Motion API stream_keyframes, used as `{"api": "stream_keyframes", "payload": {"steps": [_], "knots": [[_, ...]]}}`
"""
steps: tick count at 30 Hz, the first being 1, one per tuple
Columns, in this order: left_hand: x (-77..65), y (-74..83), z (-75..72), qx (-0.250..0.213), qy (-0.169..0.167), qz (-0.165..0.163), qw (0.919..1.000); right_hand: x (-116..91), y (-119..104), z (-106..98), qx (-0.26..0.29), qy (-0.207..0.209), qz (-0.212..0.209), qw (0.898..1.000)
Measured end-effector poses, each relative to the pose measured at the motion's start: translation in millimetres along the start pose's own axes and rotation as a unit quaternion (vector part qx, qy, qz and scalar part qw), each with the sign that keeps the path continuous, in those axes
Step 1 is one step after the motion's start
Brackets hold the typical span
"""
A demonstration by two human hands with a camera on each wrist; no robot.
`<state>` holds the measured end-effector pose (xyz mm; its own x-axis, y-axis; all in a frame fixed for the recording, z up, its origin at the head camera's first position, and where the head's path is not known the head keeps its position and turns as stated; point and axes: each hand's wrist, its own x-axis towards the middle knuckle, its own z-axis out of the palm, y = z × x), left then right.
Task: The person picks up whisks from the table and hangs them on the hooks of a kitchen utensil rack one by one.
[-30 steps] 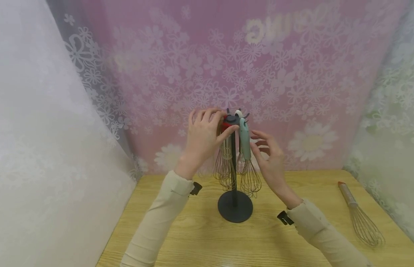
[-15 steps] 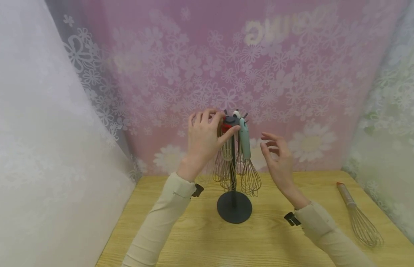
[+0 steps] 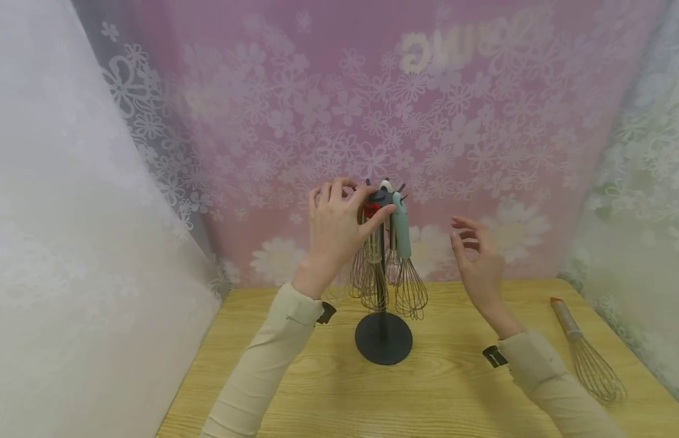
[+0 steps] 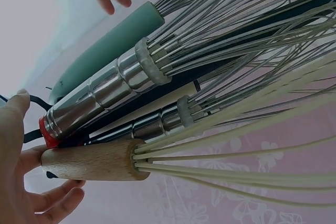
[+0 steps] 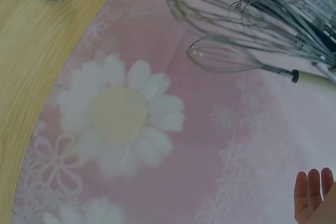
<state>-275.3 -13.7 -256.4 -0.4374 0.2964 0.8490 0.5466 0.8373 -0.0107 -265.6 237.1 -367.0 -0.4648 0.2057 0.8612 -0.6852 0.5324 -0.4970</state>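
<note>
A black whisk stand (image 3: 383,339) stands upright on the table, with several whisks hanging from its top hooks. My left hand (image 3: 336,222) holds the stand's top, thumb on the near side and fingers curling over the left. In the left wrist view, its fingers lie around the upper end of a wooden-handled whisk (image 4: 94,161), beside a red-topped metal whisk (image 4: 97,90). A teal-handled whisk (image 3: 402,234) hangs on the right side. My right hand (image 3: 482,261) is in the air right of the stand, fingers loosely bent, touching nothing.
Another metal whisk (image 3: 586,353) with a red end lies on the right of the wooden table (image 3: 295,395). A pink flowered backdrop (image 3: 295,134) rises behind, with pale sheets at both sides. A whisk with a cream handle (image 5: 315,80) hangs at the stand's back.
My right hand has moved away to the right from the teal-handled whisk. My left hand stays at the stand's top, nearly unmoved.
</note>
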Motion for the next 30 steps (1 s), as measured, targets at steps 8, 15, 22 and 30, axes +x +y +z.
{"api": "stream_keyframes", "payload": {"steps": [8,15,22,30], "knots": [[0.1,3.5,-0.8,0.006,0.004,-0.01,0.9999,1,17,-15,-0.032,0.012,0.002,0.999],[0.1,2.7,1.5,0.005,0.008,-0.003,0.9999,-1,41,-31,-0.066,0.024,-0.004,0.998],[-0.7,-1.0,2.2,-0.013,0.002,0.016,0.9998,-8,58,-42,-0.084,0.017,0.019,0.996],[-1.3,-8.2,0.8,-0.052,-0.026,0.044,0.9974,-17,82,-55,-0.113,0.004,0.044,0.993]]}}
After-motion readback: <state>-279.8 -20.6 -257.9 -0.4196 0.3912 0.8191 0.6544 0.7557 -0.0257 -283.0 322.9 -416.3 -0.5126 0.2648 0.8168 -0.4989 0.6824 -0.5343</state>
